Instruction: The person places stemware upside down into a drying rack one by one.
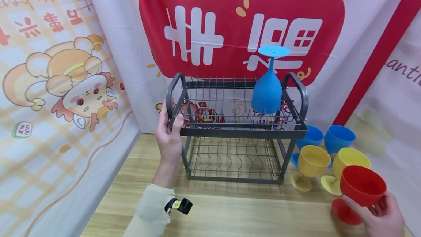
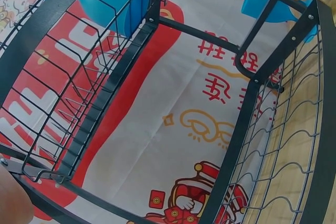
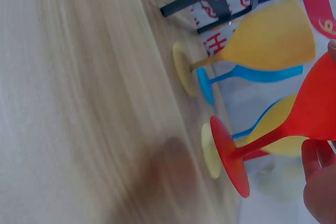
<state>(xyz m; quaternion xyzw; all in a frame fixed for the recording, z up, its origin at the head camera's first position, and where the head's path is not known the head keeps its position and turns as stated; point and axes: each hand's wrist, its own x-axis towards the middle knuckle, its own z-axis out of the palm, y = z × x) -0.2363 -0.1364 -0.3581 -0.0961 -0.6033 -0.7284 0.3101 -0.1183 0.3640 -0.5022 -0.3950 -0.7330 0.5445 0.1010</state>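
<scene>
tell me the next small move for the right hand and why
Probably lift the red goblet and turn it upside down toward the rack's top tier. The right hand already holds it upright by the bowl; a blue goblet sits inverted up there with free room to its left, and the left hand grips the rack's left end.

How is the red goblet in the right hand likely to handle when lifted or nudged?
The red goblet looks like matte moulded plastic, so probably light and unbreakable. Its wide bowl on a thin stem suggests it tips easily. The right hand grips the bowl.
</scene>
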